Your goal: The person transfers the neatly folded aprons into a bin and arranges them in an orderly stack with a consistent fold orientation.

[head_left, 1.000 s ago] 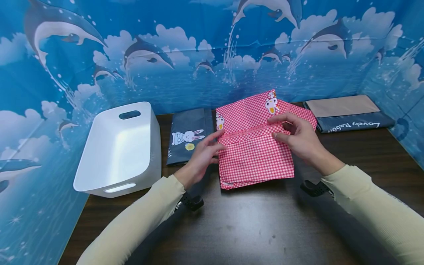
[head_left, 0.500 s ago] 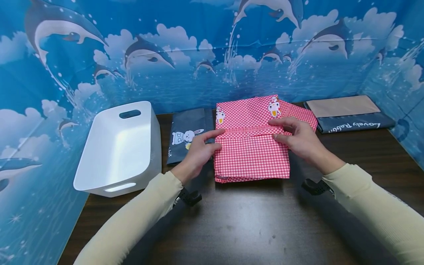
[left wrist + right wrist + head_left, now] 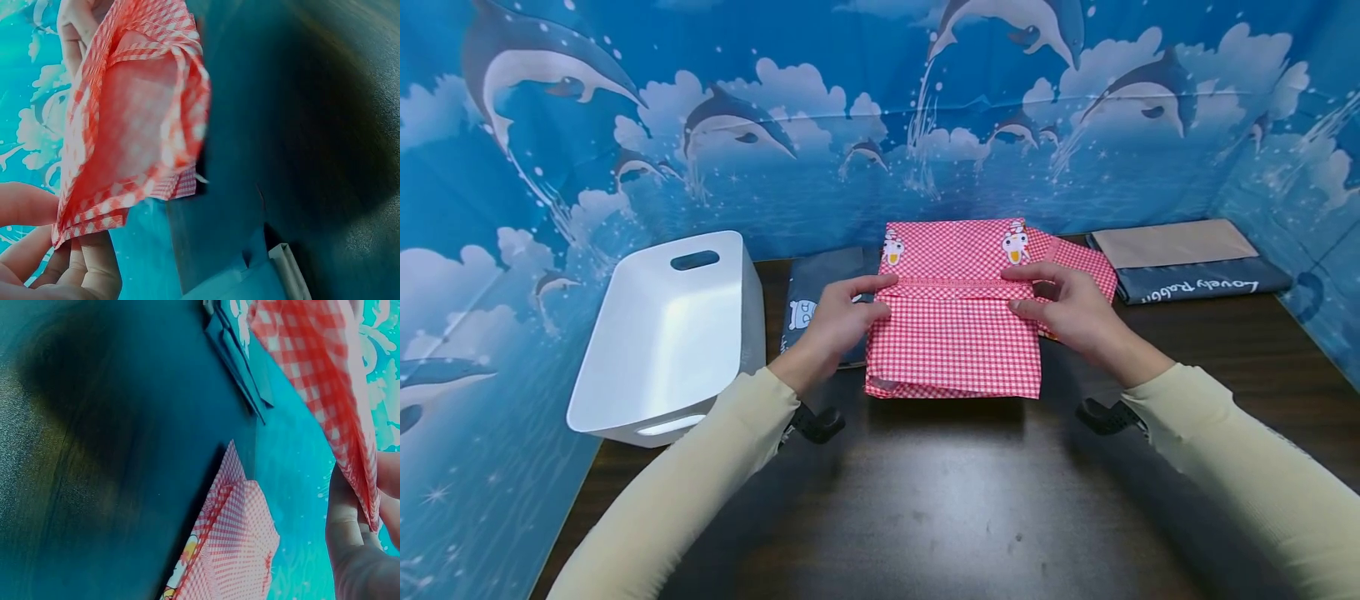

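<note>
A folded red-and-white checked cloth (image 3: 953, 350) with cartoon animal prints on its upper part is held up over the table between both hands. My left hand (image 3: 833, 325) pinches its left edge between thumb and fingers. On the opposite edge, my right hand (image 3: 1071, 310) pinches it the same way. In the left wrist view the cloth (image 3: 134, 119) gapes like a pouch, showing a pale inside. A second checked piece (image 3: 1086, 265) lies behind it to the right, partly covered; its printed edge shows in the right wrist view.
A white plastic bin (image 3: 749, 333) with handle slots stands at the left. Beside it lies a dark folded item (image 3: 827, 268), partly behind my left hand. A dark and beige folded item (image 3: 1187, 258) with lettering lies back right. A dolphin-print curtain (image 3: 820, 192) borders the table.
The checked cloth has shifted left and slightly up in the head view and now hangs straighter. My left hand has moved left and up with it, covering more of the dark folded item.
</note>
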### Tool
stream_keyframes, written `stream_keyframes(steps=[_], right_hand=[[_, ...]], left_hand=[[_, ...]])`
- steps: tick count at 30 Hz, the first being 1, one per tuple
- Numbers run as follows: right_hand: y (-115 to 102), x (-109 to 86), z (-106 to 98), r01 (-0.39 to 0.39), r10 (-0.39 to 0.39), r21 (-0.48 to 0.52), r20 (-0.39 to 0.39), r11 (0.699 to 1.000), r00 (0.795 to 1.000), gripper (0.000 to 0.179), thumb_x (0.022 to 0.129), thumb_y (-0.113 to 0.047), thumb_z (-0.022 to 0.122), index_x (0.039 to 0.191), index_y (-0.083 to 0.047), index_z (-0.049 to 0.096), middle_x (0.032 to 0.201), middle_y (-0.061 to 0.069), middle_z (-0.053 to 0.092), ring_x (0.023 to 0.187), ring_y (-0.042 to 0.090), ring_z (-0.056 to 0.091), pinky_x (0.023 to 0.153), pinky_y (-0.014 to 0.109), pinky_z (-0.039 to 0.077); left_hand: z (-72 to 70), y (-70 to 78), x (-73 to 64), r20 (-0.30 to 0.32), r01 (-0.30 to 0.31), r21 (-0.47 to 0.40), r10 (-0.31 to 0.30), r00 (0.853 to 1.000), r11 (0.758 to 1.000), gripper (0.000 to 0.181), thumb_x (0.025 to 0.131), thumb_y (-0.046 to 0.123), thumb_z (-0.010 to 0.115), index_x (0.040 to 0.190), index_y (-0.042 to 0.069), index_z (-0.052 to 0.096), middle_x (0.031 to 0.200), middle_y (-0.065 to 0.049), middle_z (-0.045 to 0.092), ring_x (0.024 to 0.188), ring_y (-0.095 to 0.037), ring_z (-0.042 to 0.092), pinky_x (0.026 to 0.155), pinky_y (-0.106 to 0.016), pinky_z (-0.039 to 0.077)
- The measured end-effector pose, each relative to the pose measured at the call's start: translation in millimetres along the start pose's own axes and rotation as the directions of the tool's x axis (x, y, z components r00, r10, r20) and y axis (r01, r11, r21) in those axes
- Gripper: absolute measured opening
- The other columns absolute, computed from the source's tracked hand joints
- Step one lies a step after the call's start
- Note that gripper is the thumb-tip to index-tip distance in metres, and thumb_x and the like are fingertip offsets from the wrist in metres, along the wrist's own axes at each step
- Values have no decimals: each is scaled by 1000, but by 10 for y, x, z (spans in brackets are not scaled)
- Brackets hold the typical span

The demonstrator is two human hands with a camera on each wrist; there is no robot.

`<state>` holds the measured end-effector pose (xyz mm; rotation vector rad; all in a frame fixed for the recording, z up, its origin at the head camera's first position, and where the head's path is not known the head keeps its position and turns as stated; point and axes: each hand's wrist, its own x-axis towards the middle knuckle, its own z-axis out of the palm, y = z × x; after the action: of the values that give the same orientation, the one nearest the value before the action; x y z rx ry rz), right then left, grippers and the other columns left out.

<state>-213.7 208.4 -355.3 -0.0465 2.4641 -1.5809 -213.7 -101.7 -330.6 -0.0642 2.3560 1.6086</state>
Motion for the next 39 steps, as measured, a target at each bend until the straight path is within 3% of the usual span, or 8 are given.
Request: stream_keyframes(steps=[16, 20, 25, 32, 36, 39], right_hand=[[-102, 26, 39, 8, -8, 7, -4, 1000, 1000, 51, 102, -23, 75, 150, -14, 60, 158, 14, 52, 139, 36, 54, 84, 16, 58], [-163, 44, 72, 21, -21, -22, 1, 1000, 1000, 54, 100, -26, 78, 150, -15, 61, 161, 12, 51, 142, 37, 53, 100, 33, 61], [-251, 74, 147, 54, -54, 5, 48, 999, 997, 59, 96, -21, 81, 151, -15, 60, 165, 11, 48, 149, 39, 48, 115, 56, 53], [-422, 148, 337, 92, -97, 59, 87, 994, 991, 57, 93, -14, 82, 146, -13, 62, 159, 9, 52, 147, 34, 47, 116, 53, 53], [-542, 194, 474, 124, -131, 82, 89, 989, 987, 53, 93, -11, 82, 143, -12, 63, 156, 8, 53, 144, 31, 49, 116, 50, 52], [-641, 246, 615, 146, -158, 109, 108, 983, 982, 50, 94, -8, 80, 141, -11, 64, 152, 8, 57, 136, 30, 55, 107, 40, 57]], left_hand=[[-101, -6, -57, -27, 7, 19, -6, 1000, 1000, 50, 105, 14, 65, 154, 24, 62, 168, -8, 48, 155, -32, 39, 120, -52, 47], [-175, -18, -77, -37, 13, 14, -12, 999, 1000, 51, 104, 14, 67, 154, 24, 62, 168, -8, 47, 152, -32, 40, 117, -51, 50], [-308, -44, -115, -56, 24, 3, -24, 998, 1000, 52, 103, 15, 68, 154, 24, 62, 167, -9, 47, 148, -31, 45, 113, -49, 54], [-568, -26, -223, -107, 36, 13, -35, 994, 999, 51, 104, 14, 66, 155, 21, 61, 170, -10, 43, 156, -33, 36, 120, -54, 47], [-723, 6, -286, -147, 48, 19, -45, 988, 999, 53, 104, 13, 66, 156, 18, 59, 170, -11, 42, 154, -33, 38, 118, -50, 50], [-866, 1, -367, -181, 72, 17, -68, 981, 997, 55, 103, 14, 67, 157, 17, 58, 169, -12, 43, 152, -33, 39, 119, -50, 48]])
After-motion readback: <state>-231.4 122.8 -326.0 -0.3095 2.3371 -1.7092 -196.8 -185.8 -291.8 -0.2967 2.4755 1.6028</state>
